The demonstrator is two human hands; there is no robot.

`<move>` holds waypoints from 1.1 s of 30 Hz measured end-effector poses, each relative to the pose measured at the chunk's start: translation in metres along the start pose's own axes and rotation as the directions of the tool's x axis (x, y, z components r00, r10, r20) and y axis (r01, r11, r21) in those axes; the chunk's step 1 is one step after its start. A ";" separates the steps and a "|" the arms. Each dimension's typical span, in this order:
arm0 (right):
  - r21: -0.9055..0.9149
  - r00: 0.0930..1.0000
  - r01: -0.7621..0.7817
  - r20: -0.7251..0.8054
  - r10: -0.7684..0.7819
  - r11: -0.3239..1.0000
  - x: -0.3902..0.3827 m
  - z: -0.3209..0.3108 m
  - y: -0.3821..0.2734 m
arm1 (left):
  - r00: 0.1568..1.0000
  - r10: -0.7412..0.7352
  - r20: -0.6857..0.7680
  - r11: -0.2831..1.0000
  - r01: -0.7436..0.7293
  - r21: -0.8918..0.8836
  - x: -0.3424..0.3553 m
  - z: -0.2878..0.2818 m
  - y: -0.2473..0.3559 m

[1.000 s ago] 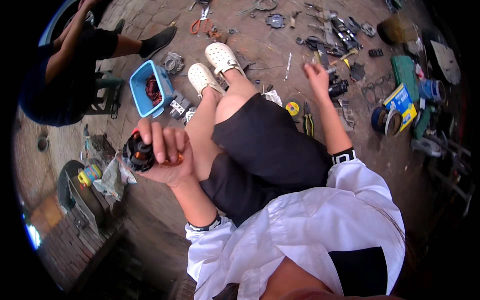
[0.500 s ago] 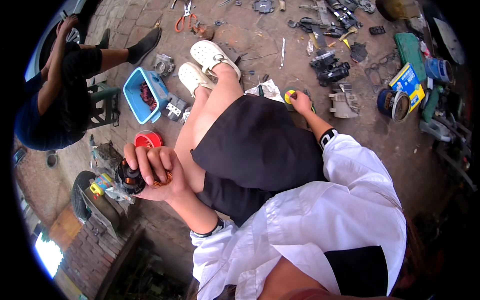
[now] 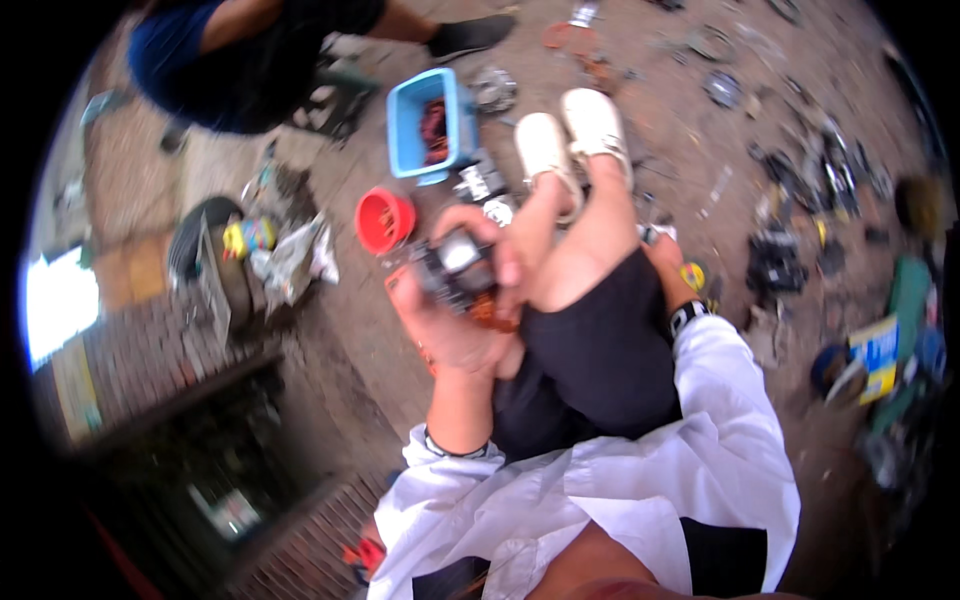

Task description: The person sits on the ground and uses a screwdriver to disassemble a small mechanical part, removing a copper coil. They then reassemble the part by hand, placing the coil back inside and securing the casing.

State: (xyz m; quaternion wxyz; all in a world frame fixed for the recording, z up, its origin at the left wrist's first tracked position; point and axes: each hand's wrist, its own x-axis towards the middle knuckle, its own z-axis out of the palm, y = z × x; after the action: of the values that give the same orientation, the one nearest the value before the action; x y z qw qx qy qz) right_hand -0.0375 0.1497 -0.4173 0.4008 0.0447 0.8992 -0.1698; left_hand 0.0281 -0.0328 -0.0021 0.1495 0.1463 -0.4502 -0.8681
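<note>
In front of my left knee, my left hand point(image 3: 455, 335) is wrapped round a dark motor part with copper windings point(image 3: 460, 262). A bright metal face shows on its upper side, and orange-brown wire sits low by my fingers. My right hand point(image 3: 664, 258) is down beside my right knee, partly hidden by the leg and smeared by motion. Whether it holds anything does not show. Close to its wrist lies a round yellow-faced thing point(image 3: 692, 276). A red bowl point(image 3: 384, 220) with small copper-coloured pieces stands just beyond my left hand.
A blue basin point(image 3: 402, 130) holds dark red coiled pieces. Another person point(image 3: 250, 60) sits at the upper left. Several dark machine parts point(image 3: 778, 262) lie to the right, near a blue-and-yellow box point(image 3: 876, 358). Orange-handled scissors point(image 3: 570, 38) lie at the far side.
The view has swung to the left. My left hand has turned palm-up, showing the motor part's bright face. My right hand has moved from the yellow-faced thing to beside my knee.
</note>
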 end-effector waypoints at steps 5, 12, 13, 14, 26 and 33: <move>0.001 1.000 -0.030 -0.004 0.030 1.000 0.002 -0.002 -0.005 | 1.000 0.001 0.019 0.998 0.001 -0.066 -0.003 -0.003 0.007; 0.317 0.963 0.108 -0.268 -0.020 0.942 0.005 -0.004 0.031 | 0.993 0.023 0.119 0.988 -0.004 -0.156 -0.003 -0.006 0.008; 0.390 0.942 0.124 -0.335 0.015 0.913 0.004 -0.006 0.037 | 0.989 0.023 0.149 0.981 0.007 -0.193 -0.003 -0.005 0.008; 0.558 0.960 0.099 -0.272 0.069 0.824 0.007 -0.010 0.047 | 0.987 0.026 0.156 0.982 0.003 -0.187 -0.002 -0.003 0.007; 0.619 0.622 0.767 -0.648 -0.439 0.172 -0.291 -0.230 -0.074 | 0.990 -0.142 -0.010 0.979 0.139 -0.148 -0.009 -0.008 0.000; 0.451 0.496 0.863 -0.665 -0.558 0.230 -0.322 -0.241 -0.106 | 0.996 -0.087 -0.036 0.992 0.083 -0.099 -0.008 -0.007 -0.002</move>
State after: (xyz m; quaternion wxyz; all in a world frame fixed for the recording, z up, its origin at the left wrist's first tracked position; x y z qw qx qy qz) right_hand -0.0130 0.1506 -0.0016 0.0406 -0.1893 0.7110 -0.6761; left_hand 0.0385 -0.0340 -0.0066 0.1283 0.1755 -0.3974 -0.8915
